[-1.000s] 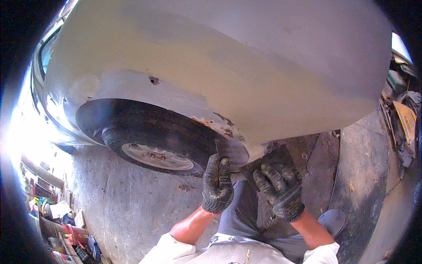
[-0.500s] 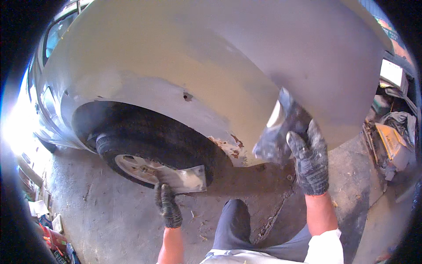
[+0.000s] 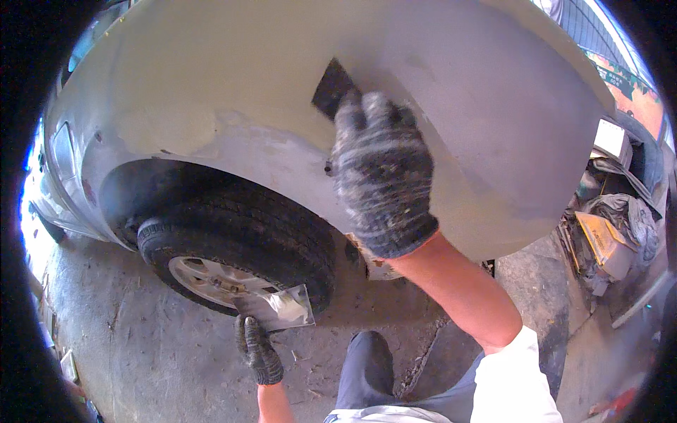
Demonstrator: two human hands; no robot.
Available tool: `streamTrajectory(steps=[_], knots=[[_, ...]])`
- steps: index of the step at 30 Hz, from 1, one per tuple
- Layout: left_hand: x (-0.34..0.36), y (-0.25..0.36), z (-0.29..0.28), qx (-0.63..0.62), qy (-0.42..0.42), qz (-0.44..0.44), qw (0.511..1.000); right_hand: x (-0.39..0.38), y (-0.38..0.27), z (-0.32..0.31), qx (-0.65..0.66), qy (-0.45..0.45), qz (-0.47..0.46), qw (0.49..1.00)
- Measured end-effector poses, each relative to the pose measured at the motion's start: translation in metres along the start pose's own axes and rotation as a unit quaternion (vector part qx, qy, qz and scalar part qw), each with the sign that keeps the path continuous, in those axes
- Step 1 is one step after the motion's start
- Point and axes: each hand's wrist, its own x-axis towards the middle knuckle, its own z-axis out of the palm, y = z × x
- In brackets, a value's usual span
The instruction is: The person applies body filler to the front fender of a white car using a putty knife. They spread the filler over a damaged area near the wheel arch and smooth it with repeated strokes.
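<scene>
Scraper (image 3: 331,90), probably light and springy, best pinched along its near edge; my right hand's (image 3: 384,173) fingers clamp it, my left hand's (image 3: 259,351) a plate (image 3: 271,319).

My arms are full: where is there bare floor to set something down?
The floor below the wheel, left of the left hand, is bare but for specks. The far right is crowded: a yellow box, a crumpled grey sheet and more.
</scene>
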Motion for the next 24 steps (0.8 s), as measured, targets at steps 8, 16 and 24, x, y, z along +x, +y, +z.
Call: streamTrajectory(steps=[8,16,24], knots=[[0.002,-0.004,-0.004,-0.012,-0.024,0.014,1.0,-0.02,-0.021,-0.016,0.139,-0.08,-0.097,0.982],[0.003,0.0,-0.005,-0.036,-0.043,-0.013,0.998,0.023,0.018,0.003,0.005,0.089,-0.021,0.996],[0.001,0.0,-0.003,-0.018,-0.032,0.005,0.999,-0.006,-0.053,0.008,0.021,-0.052,-0.095,0.994]])
